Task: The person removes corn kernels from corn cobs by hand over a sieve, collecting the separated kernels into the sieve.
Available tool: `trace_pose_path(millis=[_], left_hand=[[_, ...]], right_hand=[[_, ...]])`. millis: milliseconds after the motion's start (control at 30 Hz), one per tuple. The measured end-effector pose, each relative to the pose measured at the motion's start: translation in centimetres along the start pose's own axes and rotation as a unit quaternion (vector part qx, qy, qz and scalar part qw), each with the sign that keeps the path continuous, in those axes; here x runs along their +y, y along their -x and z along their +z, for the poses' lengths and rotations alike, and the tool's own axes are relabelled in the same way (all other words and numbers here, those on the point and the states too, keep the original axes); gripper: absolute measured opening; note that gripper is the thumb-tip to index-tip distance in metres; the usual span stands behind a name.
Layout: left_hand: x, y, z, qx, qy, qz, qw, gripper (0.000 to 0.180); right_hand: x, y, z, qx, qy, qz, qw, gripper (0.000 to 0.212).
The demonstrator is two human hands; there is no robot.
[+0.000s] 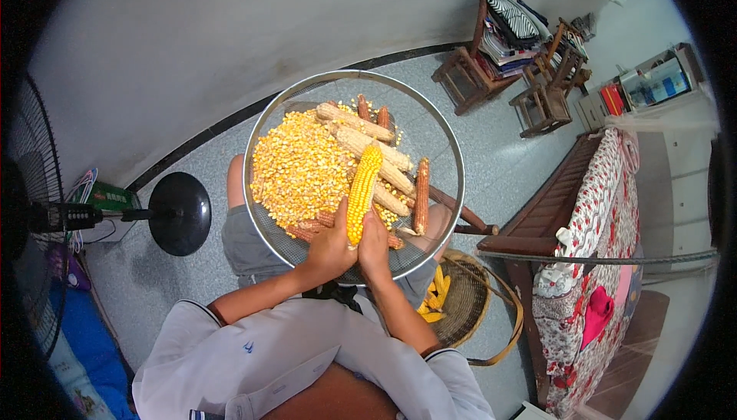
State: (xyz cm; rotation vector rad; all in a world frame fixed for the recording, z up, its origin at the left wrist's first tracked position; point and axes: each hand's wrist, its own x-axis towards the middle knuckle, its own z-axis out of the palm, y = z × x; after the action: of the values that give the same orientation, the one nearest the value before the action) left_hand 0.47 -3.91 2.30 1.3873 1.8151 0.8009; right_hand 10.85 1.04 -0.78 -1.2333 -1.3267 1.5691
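Both my hands hold one yellow ear of corn (364,193), tilted upward over a round metal sieve (453,124) on my lap. My left hand (332,247) wraps its lower left side, and my right hand (374,243) grips the lower right. Loose yellow kernels (295,163) are heaped in the left half of the sieve. Several stripped pale cobs (365,143) lie behind the ear, and a reddish cob (421,193) rests near the right rim. More reddish cobs are partly hidden by my left hand.
A woven basket (468,297) with ears of corn stands on the floor by my right leg. A black fan (180,213) is at left. A bed (583,266) with a floral cover lies at right. Wooden chairs (476,74) stand by the far wall, one stacked with cloth and papers.
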Motion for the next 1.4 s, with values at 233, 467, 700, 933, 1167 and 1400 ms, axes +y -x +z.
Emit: trace_pose_path(millis=[233, 467, 700, 933, 1167, 1400], left_hand=[[-0.6, -0.4, 0.5, 0.022, 0.064, -0.015, 0.998, 0.093], [-0.2, -0.6, 0.0, -0.019, 0.078, -0.079, 0.994, 0.081], [-0.8, -0.5, 0.3, 0.002, 0.113, -0.036, 0.993, 0.080], [-0.7, -0.6, 0.2, 0.021, 0.162, 0.004, 0.987, 0.084], [-0.7, -0.6, 0.5, 0.017, 0.174, -0.020, 0.984, 0.074], [-1.6, -0.6, 0.9, 0.031, 0.187, -0.001, 0.982, 0.076]], right_hand=[[-0.4, -0.2, -0.4, 0.020, -0.002, 0.002, 1.000, 0.038], [-2.8, 1.5, 0.6, -0.012, 0.048, 0.002, 0.999, 0.035], [-1.6, 1.2, 0.6, -0.029, 0.072, -0.050, 0.996, 0.039], [-0.8, 0.9, -0.4, -0.009, -0.005, -0.031, 0.999, 0.048], [-2.8, 2.3, 1.0, -0.030, 0.009, -0.042, 0.999, 0.048], [-3.6, 2.6, 1.0, -0.010, 0.143, -0.061, 0.988, 0.043]])
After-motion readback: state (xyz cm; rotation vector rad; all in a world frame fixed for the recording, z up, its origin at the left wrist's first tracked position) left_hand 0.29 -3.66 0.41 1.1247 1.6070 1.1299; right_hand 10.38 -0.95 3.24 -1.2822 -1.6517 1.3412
